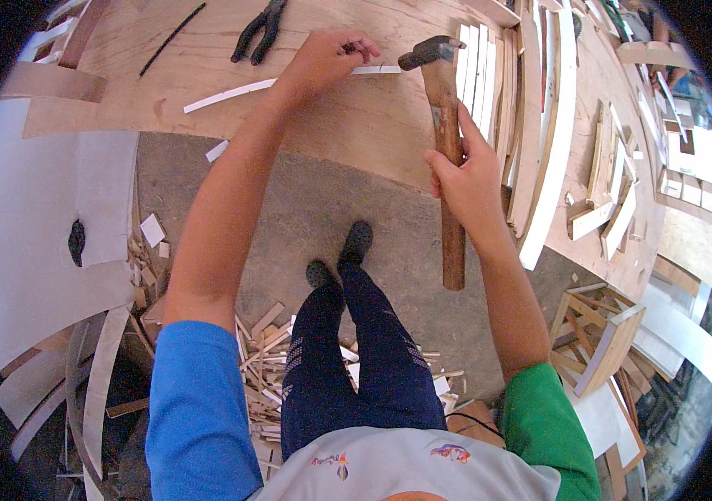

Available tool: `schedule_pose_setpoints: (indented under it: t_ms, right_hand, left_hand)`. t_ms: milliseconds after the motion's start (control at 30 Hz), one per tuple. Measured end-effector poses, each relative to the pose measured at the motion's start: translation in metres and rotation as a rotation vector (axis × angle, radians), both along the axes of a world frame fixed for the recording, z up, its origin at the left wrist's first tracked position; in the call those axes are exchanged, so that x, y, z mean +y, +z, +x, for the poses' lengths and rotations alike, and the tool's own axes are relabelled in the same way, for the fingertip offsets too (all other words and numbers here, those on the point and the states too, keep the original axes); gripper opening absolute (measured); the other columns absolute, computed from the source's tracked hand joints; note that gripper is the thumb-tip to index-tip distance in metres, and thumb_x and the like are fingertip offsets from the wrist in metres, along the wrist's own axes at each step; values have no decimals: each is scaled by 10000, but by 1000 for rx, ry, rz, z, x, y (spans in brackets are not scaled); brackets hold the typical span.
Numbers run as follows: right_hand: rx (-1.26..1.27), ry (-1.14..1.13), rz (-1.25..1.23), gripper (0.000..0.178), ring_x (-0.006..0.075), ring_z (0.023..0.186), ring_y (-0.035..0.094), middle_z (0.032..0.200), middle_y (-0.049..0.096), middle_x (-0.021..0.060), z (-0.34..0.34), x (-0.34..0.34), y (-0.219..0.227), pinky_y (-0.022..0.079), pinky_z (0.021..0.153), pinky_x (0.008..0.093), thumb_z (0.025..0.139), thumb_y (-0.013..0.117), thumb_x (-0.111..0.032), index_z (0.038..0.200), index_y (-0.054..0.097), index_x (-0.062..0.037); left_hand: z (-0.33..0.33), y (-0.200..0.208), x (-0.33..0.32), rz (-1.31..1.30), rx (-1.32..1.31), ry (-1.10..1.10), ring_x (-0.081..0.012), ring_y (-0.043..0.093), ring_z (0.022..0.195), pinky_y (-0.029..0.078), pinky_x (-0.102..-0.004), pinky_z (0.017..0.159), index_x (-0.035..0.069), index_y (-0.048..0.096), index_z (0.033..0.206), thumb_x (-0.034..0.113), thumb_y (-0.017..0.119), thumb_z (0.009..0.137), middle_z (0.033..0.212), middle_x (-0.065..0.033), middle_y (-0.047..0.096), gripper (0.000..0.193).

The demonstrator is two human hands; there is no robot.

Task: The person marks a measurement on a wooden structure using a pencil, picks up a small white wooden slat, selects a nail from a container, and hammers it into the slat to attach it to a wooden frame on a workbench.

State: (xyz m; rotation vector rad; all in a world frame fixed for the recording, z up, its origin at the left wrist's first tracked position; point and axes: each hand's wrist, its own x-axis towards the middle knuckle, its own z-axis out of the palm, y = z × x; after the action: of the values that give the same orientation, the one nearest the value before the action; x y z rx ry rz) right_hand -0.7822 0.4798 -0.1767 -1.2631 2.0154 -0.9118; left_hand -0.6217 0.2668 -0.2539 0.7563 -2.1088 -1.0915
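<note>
My right hand (470, 179) is wrapped round the wooden handle of a hammer (445, 117). The hammer stands nearly upright in the picture, its dark metal head at the top beside the end of a thin white strip (230, 96). That strip lies across the plywood bench top (322, 134), partly covered by my left forearm. Over the strip, my left hand (331, 60) has its fingers curled in, close to the hammer head; whatever is between them is too small to make out. A tiny thin dark thing, possibly a nail, shows on the strip near those fingertips.
Black-handled pliers (260, 33) and a thin dark rod (172, 40) lie at the far left of the bench. Long wood and white strips (531, 125) are stacked on the right. Wood offcuts (268, 359) litter the floor around my legs. A wooden frame (594, 334) stands at lower right.
</note>
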Motion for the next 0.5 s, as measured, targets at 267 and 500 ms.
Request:
schedule_pose_setpoints:
  t_ms: [267, 500]
  right_hand:
    - [2, 24, 44, 724, 330, 698, 658, 831, 648, 256, -2, 6, 3, 520, 681, 383, 751, 654, -112, 1411, 382, 5]
    - [11, 95, 38, 694, 389, 765, 660, 875, 623, 298, 10, 3, 19, 520, 696, 397, 759, 612, -74, 1410, 381, -5]
  left_hand:
    - [-2, 7, 5, -61, -91, -28, -128, 550, 644, 475, -284, 620, 95, 708, 920, 196, 707, 782, 729, -22, 651, 171]
    - [-6, 14, 13, -150, -195, 27, -174, 569, 622, 477, -312, 606, 118, 702, 886, 290, 739, 782, 721, -37, 668, 204]
